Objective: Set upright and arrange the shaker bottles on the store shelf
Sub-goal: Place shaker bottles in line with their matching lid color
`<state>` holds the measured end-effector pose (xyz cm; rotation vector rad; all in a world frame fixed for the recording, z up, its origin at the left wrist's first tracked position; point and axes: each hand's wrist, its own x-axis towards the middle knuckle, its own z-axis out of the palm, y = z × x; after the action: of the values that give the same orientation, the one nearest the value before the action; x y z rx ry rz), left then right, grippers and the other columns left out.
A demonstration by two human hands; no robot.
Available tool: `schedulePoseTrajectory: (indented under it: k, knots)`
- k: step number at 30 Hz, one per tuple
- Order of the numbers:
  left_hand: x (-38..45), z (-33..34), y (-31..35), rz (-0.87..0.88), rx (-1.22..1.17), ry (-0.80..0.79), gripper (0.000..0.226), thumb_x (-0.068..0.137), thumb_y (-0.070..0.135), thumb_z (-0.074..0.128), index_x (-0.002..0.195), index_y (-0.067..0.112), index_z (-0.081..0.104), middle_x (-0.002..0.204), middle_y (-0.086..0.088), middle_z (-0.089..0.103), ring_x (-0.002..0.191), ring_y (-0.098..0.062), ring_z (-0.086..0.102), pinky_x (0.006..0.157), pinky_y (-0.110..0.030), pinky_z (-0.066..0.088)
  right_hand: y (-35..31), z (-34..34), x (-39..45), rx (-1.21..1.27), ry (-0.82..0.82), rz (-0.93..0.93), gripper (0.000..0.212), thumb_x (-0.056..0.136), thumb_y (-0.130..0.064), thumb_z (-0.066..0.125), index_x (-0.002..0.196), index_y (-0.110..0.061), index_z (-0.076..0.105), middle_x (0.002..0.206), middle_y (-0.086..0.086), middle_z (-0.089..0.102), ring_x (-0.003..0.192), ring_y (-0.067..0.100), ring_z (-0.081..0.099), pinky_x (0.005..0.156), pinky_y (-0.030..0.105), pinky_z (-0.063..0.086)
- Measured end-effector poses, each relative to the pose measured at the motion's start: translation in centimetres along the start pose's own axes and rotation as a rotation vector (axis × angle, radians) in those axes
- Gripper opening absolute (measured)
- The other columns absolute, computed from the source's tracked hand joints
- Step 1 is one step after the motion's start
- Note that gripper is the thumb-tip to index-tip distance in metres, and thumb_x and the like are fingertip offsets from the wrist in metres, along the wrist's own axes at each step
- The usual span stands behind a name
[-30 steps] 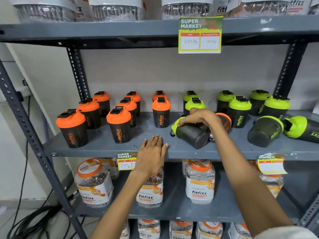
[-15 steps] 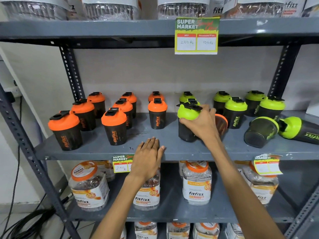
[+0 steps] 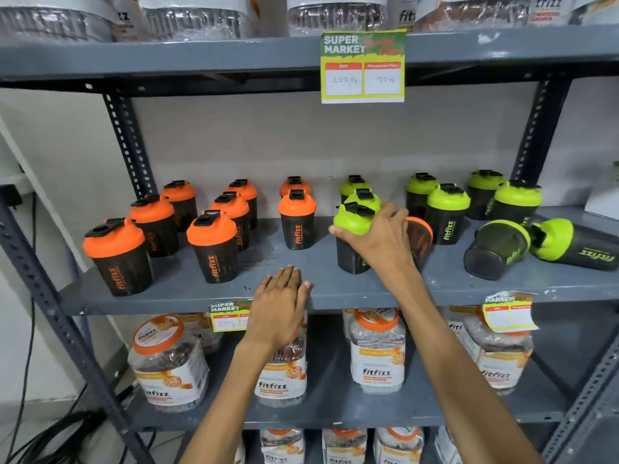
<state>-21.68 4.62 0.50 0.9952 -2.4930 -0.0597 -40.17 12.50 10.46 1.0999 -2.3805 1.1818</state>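
On the grey middle shelf (image 3: 187, 289), several orange-lidded black shaker bottles (image 3: 211, 246) stand upright on the left and several green-lidded ones (image 3: 447, 212) on the right. My right hand (image 3: 382, 239) grips a green-lidded shaker (image 3: 351, 239) that stands upright near the shelf's middle. Behind that hand an orange-lidded shaker (image 3: 420, 236) lies on its side, mostly hidden. Two green-lidded shakers (image 3: 495, 249) (image 3: 576, 244) lie on their sides at the right. My left hand (image 3: 279, 303) rests flat on the shelf's front edge, fingers together, holding nothing.
Fitfizz jars (image 3: 376, 349) fill the shelf below and more jars (image 3: 335, 15) sit on the shelf above. Price tags (image 3: 362, 67) hang from the shelf edges. Slotted metal uprights (image 3: 127, 142) frame the rack. Black cables (image 3: 50, 440) lie on the floor at lower left.
My right hand has tipped the green-lidded shaker from lying on its side to standing upright. My left hand stays on the shelf edge.
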Motion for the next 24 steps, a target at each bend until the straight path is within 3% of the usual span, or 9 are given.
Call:
schedulePoseTrajectory:
  k: [3, 5, 7, 10, 13, 16, 18, 22, 24]
  knots:
    - [0.1, 0.0, 0.0, -0.005, -0.001, 0.009, 0.058, 0.107, 0.045, 0.019, 0.153, 0.016, 0.037, 0.162, -0.003, 0.036, 0.152, -0.018, 0.029, 0.124, -0.036, 0.017, 1.8, -1.5, 0.0, 0.109, 0.121, 0.004, 0.093, 0.083, -0.076, 0.051, 0.132, 0.003, 0.042, 0.127, 0.025, 0.044, 0.114, 0.045, 0.049, 0.094, 0.047, 0.045]
    - [0.1, 0.1, 0.0, -0.007, -0.005, 0.014, 0.057, 0.107, 0.044, 0.02, 0.153, 0.016, 0.037, 0.161, -0.002, 0.036, 0.151, -0.018, 0.03, 0.124, -0.036, 0.017, 3.4, -2.7, 0.6, 0.16, 0.117, 0.076, 0.086, 0.09, -0.07, 0.046, 0.134, 0.004, 0.041, 0.132, 0.028, 0.042, 0.121, 0.047, 0.045, 0.099, 0.05, 0.041]
    - [0.1, 0.1, 0.0, -0.014, -0.017, 0.015, 0.057, 0.107, 0.044, 0.02, 0.153, 0.017, 0.038, 0.161, -0.002, 0.036, 0.151, -0.017, 0.03, 0.124, -0.036, 0.016, 5.0, -3.7, 1.6, 0.147, 0.015, 0.23, 0.089, 0.092, -0.068, 0.042, 0.14, 0.007, 0.033, 0.141, 0.034, 0.036, 0.132, 0.049, 0.036, 0.105, 0.052, 0.035]
    - [0.1, 0.2, 0.1, -0.025, -0.033, 0.026, 0.056, 0.107, 0.044, 0.022, 0.152, 0.017, 0.039, 0.161, -0.002, 0.038, 0.151, -0.017, 0.031, 0.124, -0.036, 0.017, 6.8, -4.0, 3.1, 0.099, -0.236, 0.464, 0.112, 0.087, -0.08, 0.028, 0.152, 0.01, 0.008, 0.154, 0.035, 0.024, 0.144, 0.045, 0.026, 0.115, 0.05, 0.027]
    - [0.2, 0.2, 0.1, -0.029, -0.033, 0.03, 0.055, 0.107, 0.044, 0.024, 0.152, 0.017, 0.04, 0.16, -0.002, 0.039, 0.15, -0.017, 0.032, 0.123, -0.036, 0.019, 7.6, -3.2, 3.7, 0.146, -0.404, 0.515, 0.122, 0.08, -0.089, 0.019, 0.155, 0.005, -0.003, 0.161, 0.026, 0.017, 0.144, 0.043, 0.029, 0.113, 0.052, 0.037]
    - [0.3, 0.2, 0.0, -0.037, -0.04, 0.021, 0.056, 0.106, 0.045, 0.024, 0.152, 0.018, 0.039, 0.161, -0.001, 0.038, 0.151, -0.016, 0.031, 0.124, -0.036, 0.018, 8.5, -1.9, 4.2, 0.179, -0.409, 0.516, 0.12, 0.084, -0.08, 0.04, 0.152, 0.008, -0.004, 0.156, 0.026, 0.029, 0.14, 0.042, 0.037, 0.111, 0.047, 0.039]
    - [0.3, 0.2, 0.1, -0.046, -0.04, 0.024, 0.055, 0.106, 0.045, 0.025, 0.152, 0.018, 0.04, 0.16, -0.001, 0.038, 0.151, -0.016, 0.031, 0.124, -0.036, 0.019, 9.0, -1.5, 4.6, 0.22, -0.38, 0.526, 0.112, 0.086, -0.068, 0.054, 0.151, 0.009, 0.005, 0.153, 0.026, 0.036, 0.139, 0.04, 0.039, 0.109, 0.041, 0.037]
    - [0.3, 0.4, 0.1, -0.047, -0.027, 0.033, 0.055, 0.107, 0.044, 0.026, 0.152, 0.018, 0.04, 0.16, -0.001, 0.039, 0.151, -0.017, 0.031, 0.123, -0.037, 0.02, 10.2, -1.6, 4.1, 0.328, -0.336, 0.501, 0.093, 0.085, -0.062, 0.053, 0.149, 0.002, 0.033, 0.145, 0.02, 0.047, 0.131, 0.037, 0.047, 0.106, 0.041, 0.041]
    - [0.3, 0.5, -0.1, -0.033, -0.026, 0.021, 0.056, 0.106, 0.046, 0.025, 0.153, 0.018, 0.039, 0.161, -0.001, 0.037, 0.151, -0.016, 0.03, 0.124, -0.036, 0.019, 10.4, -2.1, 2.9, 0.384, -0.279, 0.5, 0.095, 0.083, -0.061, 0.055, 0.148, 0.003, 0.028, 0.137, 0.019, 0.054, 0.123, 0.035, 0.053, 0.101, 0.042, 0.044]
